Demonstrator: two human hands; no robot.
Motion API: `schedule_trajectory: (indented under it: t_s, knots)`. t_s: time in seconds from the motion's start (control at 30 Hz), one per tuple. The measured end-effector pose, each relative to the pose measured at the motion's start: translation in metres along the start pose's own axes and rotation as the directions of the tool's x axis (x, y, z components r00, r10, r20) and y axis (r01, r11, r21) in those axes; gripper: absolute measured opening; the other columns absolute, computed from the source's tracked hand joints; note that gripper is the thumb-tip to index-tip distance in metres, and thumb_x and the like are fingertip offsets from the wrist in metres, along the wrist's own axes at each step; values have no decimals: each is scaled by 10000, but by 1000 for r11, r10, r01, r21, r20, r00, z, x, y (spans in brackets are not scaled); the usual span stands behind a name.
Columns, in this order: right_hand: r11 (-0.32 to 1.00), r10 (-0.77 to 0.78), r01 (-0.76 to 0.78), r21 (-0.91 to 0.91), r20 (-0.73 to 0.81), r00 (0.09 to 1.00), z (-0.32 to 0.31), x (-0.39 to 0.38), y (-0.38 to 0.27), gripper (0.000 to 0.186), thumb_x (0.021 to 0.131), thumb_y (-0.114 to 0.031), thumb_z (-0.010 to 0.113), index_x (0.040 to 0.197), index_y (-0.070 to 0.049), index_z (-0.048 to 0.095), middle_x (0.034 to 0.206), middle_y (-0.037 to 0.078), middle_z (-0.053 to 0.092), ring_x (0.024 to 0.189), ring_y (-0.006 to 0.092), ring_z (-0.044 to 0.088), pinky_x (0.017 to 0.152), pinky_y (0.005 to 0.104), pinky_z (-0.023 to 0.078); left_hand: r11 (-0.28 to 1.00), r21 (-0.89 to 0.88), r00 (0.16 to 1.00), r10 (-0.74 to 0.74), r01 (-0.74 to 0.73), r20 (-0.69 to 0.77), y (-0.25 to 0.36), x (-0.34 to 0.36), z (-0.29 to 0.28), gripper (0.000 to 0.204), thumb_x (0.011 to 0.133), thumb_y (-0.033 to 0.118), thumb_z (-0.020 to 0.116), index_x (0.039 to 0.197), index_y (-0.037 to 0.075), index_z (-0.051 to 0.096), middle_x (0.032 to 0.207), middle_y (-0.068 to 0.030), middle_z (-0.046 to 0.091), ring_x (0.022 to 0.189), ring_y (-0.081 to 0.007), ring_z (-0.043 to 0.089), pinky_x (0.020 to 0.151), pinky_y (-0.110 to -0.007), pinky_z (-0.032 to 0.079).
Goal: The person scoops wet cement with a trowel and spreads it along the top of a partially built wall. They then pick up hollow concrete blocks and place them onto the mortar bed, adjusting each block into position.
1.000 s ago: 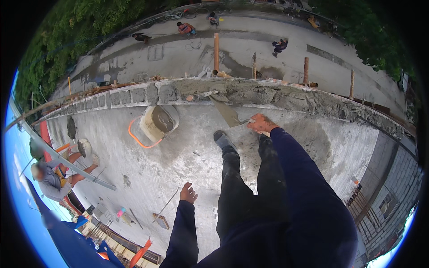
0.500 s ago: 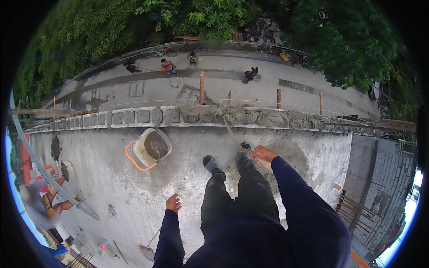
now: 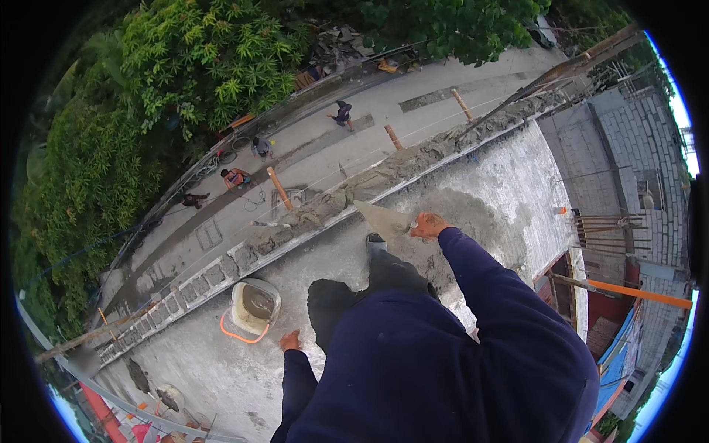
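My right hand (image 3: 430, 226) is closed around the handle of a trowel (image 3: 382, 220). The trowel's pointed, mortar-grey blade reaches left, close to the inner edge of a low block wall (image 3: 185, 289). Wet mortar (image 3: 380, 176) lies in rough heaps along the wall's top, while hollow block cells show toward its lower left end. My left hand (image 3: 290, 340) hangs beside my body with loose fingers and nothing visible in it. Just beyond it stands a pale bucket (image 3: 244, 319) with an orange handle and grey mix inside.
Orange-brown posts (image 3: 279, 187) and a thin string line run along the wall. Beyond and below it is a road (image 3: 317, 144) with several people. At lower left a long metal bar (image 3: 140, 413) crosses near another person's tools. An orange pole (image 3: 639, 293) juts out at right.
My view and body have turned to the right, so the wall now runs diagonally. The trowel has swung from pointing at the wall top to lying flatter, its blade face showing.
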State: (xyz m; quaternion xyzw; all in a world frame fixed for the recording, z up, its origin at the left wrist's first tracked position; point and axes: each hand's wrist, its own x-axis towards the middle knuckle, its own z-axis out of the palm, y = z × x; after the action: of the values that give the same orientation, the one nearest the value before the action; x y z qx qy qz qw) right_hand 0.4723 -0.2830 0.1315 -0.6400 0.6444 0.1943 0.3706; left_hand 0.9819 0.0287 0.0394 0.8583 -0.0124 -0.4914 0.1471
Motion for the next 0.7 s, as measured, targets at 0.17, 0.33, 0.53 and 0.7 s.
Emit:
schedule_trajectory:
  t_s: [0.17, 0.33, 0.53, 0.7]
  knots:
    - [834, 363, -234, 500, -178, 915, 19, -103, 95, 415, 689, -351, 659, 848, 33, 654, 858, 198, 652, 849, 336, 628, 765, 401, 491, 702, 272, 753, 608, -658, 252, 127, 33, 12, 260, 744, 158, 627, 995, 92, 616, 792, -40, 605, 560, -144, 551, 470, -271, 424]
    - [72, 905, -57, 996, -41, 423, 144, -205, 101, 376, 715, -259, 649, 868, 76, 573, 697, 176, 619, 605, 256, 629, 579, 370, 508, 602, 337, 674, 511, -724, 533, 239, 19, -21, 349, 790, 217, 610, 1110, 83, 571, 844, -44, 612, 578, -130, 565, 490, -255, 437]
    - [-503, 864, 429, 750, 442, 240, 338, -302, -21, 292, 696, -212, 616, 872, 0, 518, 616, 120, 487, 444, 242, 494, 428, 379, 441, 411, 617, 741, 367, -671, 562, 267, 62, -64, 358, 786, 232, 599, 1105, 71, 577, 822, -46, 599, 567, -140, 560, 463, -272, 435]
    - [-693, 705, 119, 711, 634, 318, 434, -371, -142, 260, 678, -149, 620, 802, 65, 540, 618, 131, 528, 455, 255, 524, 432, 376, 450, 195, 810, 833, 86, -553, 547, 244, 82, -61, 302, 770, 249, 605, 1042, 118, 596, 860, -28, 601, 603, -185, 593, 501, -337, 468]
